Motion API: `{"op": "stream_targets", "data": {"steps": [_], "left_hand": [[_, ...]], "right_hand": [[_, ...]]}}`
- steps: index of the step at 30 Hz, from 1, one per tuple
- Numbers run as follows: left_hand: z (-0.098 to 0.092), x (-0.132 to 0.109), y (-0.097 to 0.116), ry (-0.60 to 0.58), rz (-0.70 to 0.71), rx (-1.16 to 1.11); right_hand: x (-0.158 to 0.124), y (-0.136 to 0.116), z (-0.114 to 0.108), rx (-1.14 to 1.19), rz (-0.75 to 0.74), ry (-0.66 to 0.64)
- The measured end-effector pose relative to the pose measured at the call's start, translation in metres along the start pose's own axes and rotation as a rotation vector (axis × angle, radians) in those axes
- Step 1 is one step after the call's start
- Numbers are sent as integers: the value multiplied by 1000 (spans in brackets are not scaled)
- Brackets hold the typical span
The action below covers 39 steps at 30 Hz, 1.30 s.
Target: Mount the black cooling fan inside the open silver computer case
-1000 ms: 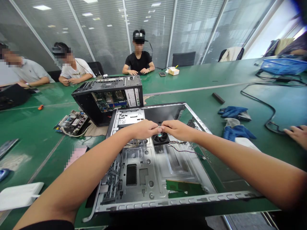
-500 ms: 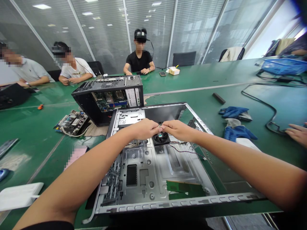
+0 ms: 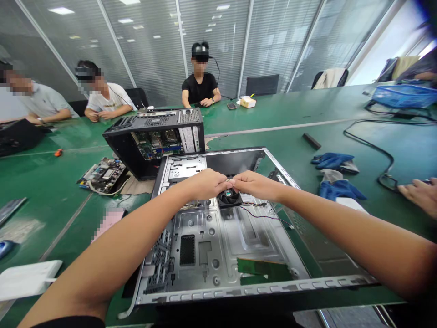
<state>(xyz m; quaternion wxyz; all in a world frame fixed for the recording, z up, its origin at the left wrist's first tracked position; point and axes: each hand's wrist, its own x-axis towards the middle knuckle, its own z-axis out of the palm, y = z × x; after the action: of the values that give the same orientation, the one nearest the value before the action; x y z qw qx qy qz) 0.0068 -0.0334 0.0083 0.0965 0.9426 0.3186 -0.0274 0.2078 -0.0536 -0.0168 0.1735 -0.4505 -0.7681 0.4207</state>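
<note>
An open, stripped silver computer case [image 3: 218, 246] lies flat in front of me on the green table. My left hand [image 3: 205, 183] and my right hand [image 3: 251, 184] meet fingertip to fingertip above its far end, both pinched on something small that I cannot make out. Just below them a small black fan [image 3: 229, 197] sits in the case, with thin red and black wires [image 3: 262, 214] trailing to the right. A green circuit strip [image 3: 262, 268] lies near the case's front edge.
A second black case with a motherboard [image 3: 155, 139] stands behind, a loose circuit board [image 3: 102, 174] to its left. Blue gloves [image 3: 336, 175] and a black cable [image 3: 382, 150] lie at right, where another person's hand [image 3: 418, 193] rests. Three people sit across the table. A white box [image 3: 27, 278] sits near left.
My hands stay pinched together over the fan, almost unmoved. The other person's hand at the right edge has shifted slightly.
</note>
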Motion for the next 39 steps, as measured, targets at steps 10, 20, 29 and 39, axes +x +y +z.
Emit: {"op": "stream_targets", "data": {"steps": [10, 20, 29, 39], "left_hand": [[1, -1, 0, 2, 7, 0], [-3, -1, 3, -8, -11, 16], [-1, -2, -1, -34, -14, -191], [-1, -3, -6, -90, 7, -358]], "right_hand": [[-2, -1, -1, 220, 42, -127], [0, 4, -2, 150, 3, -107], [-2, 4, 0, -311, -154, 126], [-1, 1, -1, -383, -238, 110]]}}
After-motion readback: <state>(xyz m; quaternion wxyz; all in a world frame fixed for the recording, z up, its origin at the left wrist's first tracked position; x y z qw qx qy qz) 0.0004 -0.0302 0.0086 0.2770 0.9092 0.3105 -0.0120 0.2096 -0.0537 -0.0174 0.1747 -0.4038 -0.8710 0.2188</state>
